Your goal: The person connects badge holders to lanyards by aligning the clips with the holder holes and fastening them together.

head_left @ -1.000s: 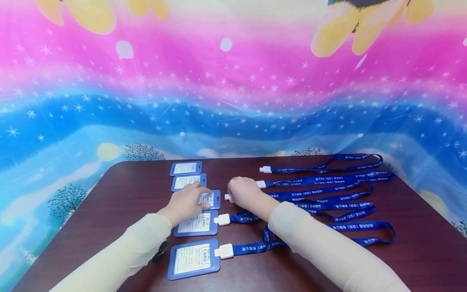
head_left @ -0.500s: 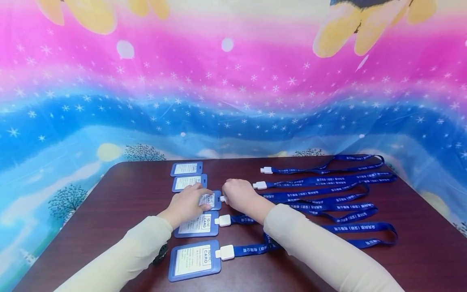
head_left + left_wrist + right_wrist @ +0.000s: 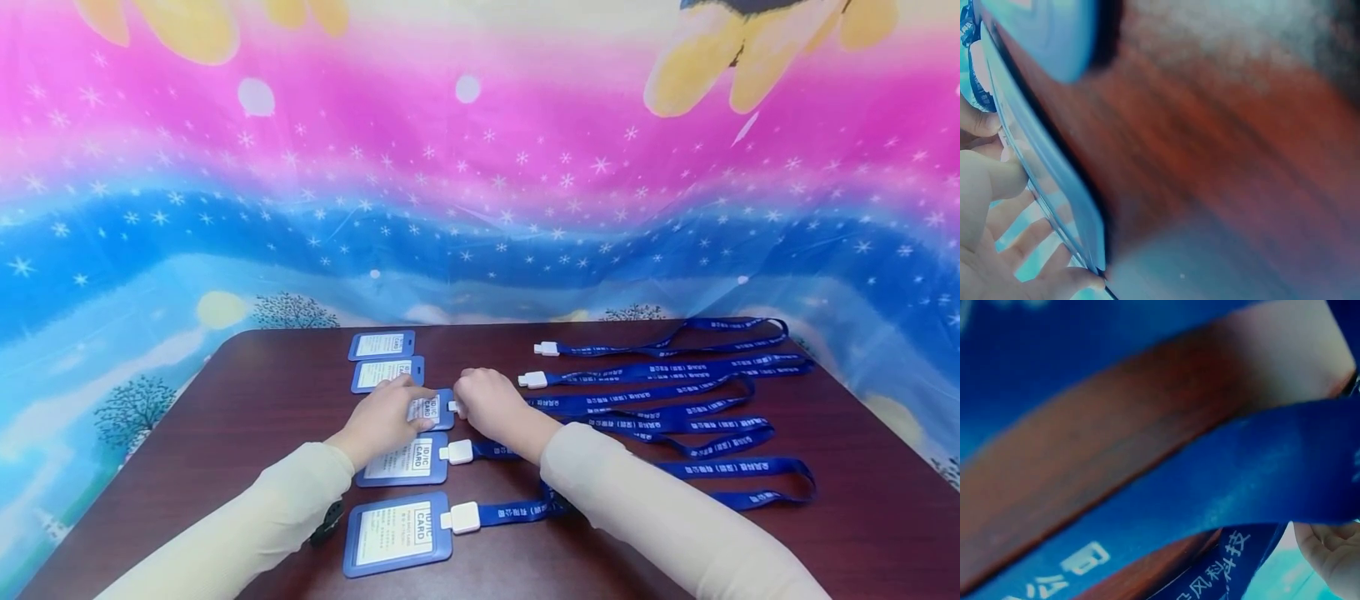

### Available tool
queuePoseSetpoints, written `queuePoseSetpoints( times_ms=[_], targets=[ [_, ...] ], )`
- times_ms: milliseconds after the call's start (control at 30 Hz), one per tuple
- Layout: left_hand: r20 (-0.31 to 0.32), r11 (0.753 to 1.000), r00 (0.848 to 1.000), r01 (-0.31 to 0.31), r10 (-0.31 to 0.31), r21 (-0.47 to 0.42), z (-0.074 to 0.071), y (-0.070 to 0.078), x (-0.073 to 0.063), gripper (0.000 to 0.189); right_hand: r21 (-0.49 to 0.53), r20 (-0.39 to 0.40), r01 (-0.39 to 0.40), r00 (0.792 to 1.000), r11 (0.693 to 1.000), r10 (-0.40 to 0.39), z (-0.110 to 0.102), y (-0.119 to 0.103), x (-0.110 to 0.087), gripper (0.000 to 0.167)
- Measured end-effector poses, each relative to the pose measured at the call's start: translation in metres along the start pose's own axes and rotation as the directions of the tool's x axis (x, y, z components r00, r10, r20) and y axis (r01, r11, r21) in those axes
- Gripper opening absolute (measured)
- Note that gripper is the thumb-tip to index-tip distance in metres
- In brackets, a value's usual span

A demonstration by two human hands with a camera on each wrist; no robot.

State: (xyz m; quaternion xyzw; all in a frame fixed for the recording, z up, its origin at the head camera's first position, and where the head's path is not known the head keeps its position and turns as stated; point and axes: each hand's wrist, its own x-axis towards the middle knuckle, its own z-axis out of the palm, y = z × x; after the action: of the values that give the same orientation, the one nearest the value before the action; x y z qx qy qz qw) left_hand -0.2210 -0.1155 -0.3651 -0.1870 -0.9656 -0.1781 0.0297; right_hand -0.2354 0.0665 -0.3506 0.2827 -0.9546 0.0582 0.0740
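In the head view my left hand [image 3: 381, 417] lies over the middle blue ID card holder [image 3: 444, 408], thumb and fingers at its edges. The left wrist view shows this holder [image 3: 1063, 169] edge-on, with fingers [image 3: 1022, 240] along it. My right hand [image 3: 491, 406] pinches the white clip [image 3: 452, 407] of a blue lanyard [image 3: 577, 404]; the clip's tip is at the holder's slotted end. Whether it is inside the slot, I cannot tell. Lanyard strap [image 3: 1235, 469] fills much of the right wrist view, the fingers [image 3: 1329, 559] at its lower right corner.
Two holders nearer me, the front one [image 3: 397, 533] and one behind it [image 3: 401, 461], are joined to lanyards by white clips. Two farther holders [image 3: 382, 345] lie apart from the lanyards [image 3: 675, 367] at right. The brown table [image 3: 247, 408] meets a patterned cloth [image 3: 450, 208] behind.
My right hand has shifted left with the lanyard clip, closing the gap to the holder's slotted end. The left hand has stayed on the holder.
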Motion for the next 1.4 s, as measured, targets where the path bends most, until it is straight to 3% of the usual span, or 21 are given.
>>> queuePoseSetpoints(
  times_ms=[400, 633, 833, 1133, 1400],
  targets=[
    [0.015, 1.0, 1.0, -0.009, 0.01, -0.023, -0.003, 0.001, 0.001, 0.045, -0.045, -0.006, 0.016, 1.0, 0.999, -0.016, 0.001, -0.003, -0.002, 0.011],
    [0.101, 0.998, 0.994, -0.038, 0.033, 0.055, -0.012, -0.002, -0.002, 0.045, -0.025, 0.12, 0.032, 0.992, 0.999, -0.028, -0.012, 0.0, -0.003, 0.007],
    [0.112, 0.991, 0.992, -0.065, 0.053, 0.114, -0.015, -0.006, -0.004, 0.041, 0.017, 0.129, 0.005, 0.992, 1.0, -0.007, -0.022, 0.027, -0.012, 0.017],
    [0.054, 0.986, 0.995, -0.085, 0.078, 0.143, -0.026, -0.01, -0.002, 0.043, 0.031, 0.111, -0.09, 0.99, 0.995, 0.086, -0.032, 0.076, -0.027, 0.018],
    [0.036, 0.983, 0.994, -0.106, 0.101, 0.148, -0.031, -0.018, -0.002, 0.04, 0.094, 0.139, -0.183, 0.976, 0.979, 0.169, -0.025, 0.095, -0.03, 0.02]
  ],
)
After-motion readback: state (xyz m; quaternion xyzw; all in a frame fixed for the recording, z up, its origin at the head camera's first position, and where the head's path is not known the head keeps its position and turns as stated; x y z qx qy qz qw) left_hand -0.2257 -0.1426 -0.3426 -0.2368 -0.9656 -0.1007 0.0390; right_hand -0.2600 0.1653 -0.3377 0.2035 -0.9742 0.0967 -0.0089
